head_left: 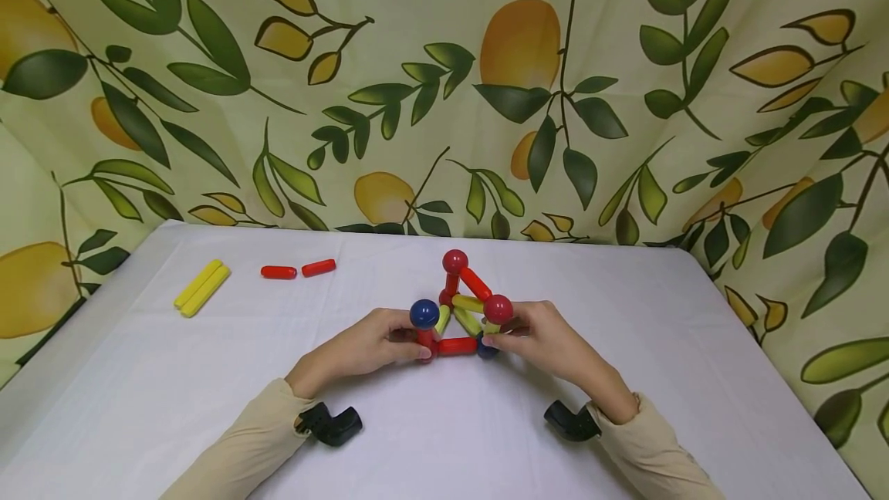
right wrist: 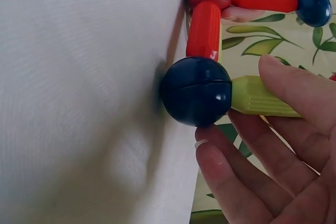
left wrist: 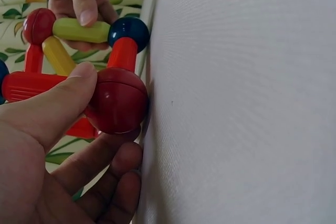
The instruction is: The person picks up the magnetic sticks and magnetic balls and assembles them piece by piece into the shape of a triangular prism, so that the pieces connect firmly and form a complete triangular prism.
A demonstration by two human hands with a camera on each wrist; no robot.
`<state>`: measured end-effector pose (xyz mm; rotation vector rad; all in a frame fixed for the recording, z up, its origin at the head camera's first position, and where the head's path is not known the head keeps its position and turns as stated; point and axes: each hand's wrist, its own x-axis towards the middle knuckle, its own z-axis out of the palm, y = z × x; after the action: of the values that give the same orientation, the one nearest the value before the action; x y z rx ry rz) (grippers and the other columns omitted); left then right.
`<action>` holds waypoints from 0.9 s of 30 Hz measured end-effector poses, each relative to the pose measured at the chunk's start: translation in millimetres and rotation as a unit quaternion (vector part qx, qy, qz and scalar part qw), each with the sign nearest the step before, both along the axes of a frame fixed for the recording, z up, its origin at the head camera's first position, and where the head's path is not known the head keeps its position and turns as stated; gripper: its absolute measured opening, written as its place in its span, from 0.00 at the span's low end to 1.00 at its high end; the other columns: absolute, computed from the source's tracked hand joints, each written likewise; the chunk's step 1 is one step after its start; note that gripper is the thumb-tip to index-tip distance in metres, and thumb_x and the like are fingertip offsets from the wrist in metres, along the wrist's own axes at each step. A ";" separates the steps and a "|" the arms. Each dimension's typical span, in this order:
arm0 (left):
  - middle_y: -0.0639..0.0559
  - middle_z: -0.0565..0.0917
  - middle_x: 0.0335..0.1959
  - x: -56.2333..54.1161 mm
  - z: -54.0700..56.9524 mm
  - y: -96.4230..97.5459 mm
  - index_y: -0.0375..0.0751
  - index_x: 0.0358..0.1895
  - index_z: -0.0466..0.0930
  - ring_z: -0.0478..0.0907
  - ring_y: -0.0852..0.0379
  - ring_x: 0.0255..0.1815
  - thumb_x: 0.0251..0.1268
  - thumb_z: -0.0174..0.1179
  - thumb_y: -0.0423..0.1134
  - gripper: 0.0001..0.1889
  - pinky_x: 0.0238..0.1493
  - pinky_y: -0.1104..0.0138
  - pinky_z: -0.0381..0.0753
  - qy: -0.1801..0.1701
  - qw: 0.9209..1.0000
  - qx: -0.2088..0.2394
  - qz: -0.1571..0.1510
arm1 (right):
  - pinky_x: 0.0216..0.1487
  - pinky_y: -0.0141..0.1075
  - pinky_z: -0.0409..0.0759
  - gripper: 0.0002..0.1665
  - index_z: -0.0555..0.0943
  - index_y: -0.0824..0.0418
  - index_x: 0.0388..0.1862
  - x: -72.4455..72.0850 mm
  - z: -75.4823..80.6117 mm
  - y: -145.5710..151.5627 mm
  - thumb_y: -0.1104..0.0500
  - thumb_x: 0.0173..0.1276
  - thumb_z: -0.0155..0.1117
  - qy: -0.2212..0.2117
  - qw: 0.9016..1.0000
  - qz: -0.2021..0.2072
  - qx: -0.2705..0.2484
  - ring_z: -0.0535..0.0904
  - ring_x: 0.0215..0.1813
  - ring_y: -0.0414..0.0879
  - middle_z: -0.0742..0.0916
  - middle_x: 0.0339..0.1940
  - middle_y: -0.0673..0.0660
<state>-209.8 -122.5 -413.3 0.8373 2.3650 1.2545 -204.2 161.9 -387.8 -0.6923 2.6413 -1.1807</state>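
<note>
A toy frame of balls and rods stands on the table; a red rod (head_left: 457, 346) forms its front base edge. At the front left corner, my left hand (head_left: 371, 342) pinches an upright red rod (left wrist: 34, 86) by the red ball (left wrist: 118, 103) under it. A blue ball (head_left: 424, 313) tops that rod. My right hand (head_left: 549, 338) holds the upright yellow-green rod (right wrist: 252, 95) at the front right, between a lower blue ball (right wrist: 195, 93) and an upper red ball (head_left: 498, 309). At the back, another red ball (head_left: 454, 261) joins this one through a slanted red rod (head_left: 475, 284).
Two loose red rods (head_left: 278, 272) lie at the back left of the white-covered table (head_left: 444, 438). Farther left, yellow rods (head_left: 201, 288) lie side by side. Behind the table hangs a leaf-and-fruit patterned cloth (head_left: 417, 21).
</note>
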 end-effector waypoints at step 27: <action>0.50 0.86 0.48 -12.4 29.1 -38.1 0.44 0.54 0.84 0.78 0.57 0.43 0.61 0.69 0.40 0.18 0.48 0.66 0.79 0.075 0.992 -0.050 0.088 | 0.45 0.36 0.86 0.24 0.82 0.65 0.53 -3.2 -12.9 3.1 0.59 0.59 0.76 -0.028 0.999 0.024 -0.002 0.88 0.41 0.45 0.88 0.43 0.57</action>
<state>-222.3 -160.6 -384.2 0.7276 2.6482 1.1617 -207.4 165.0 -400.7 -0.7070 2.5622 -1.1768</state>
